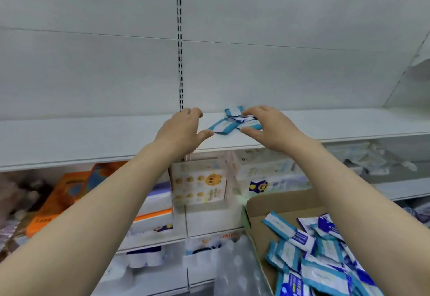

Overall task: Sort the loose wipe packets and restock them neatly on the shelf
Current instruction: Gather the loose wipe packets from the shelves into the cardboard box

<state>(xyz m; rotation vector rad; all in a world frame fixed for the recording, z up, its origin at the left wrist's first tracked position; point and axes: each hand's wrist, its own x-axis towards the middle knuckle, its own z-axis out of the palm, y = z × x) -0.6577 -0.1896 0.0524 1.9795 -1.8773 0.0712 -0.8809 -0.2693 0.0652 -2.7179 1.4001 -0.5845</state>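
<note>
A small loose pile of teal-and-white wipe packets (pixel 226 123) lies on the white shelf (pixel 93 137), with one dark-blue packet (pixel 240 117) on top. My left hand (pixel 183 130) hovers just left of the pile, fingers loosely curved, holding nothing. My right hand (pixel 265 128) is at the pile's right side; its fingertips touch the top packets and its thumb reaches toward the lower one. A cardboard box (pixel 279 205) at the lower right holds several more teal and dark-blue packets (pixel 321 256).
The shelf's white back wall has a slotted upright (pixel 179 63) in the middle. Lower shelves carry tissue packs (pixel 200 184), orange boxes (pixel 58 200) and wrapped goods. A shelf at the right (pixel 377 160) holds clear-wrapped packs.
</note>
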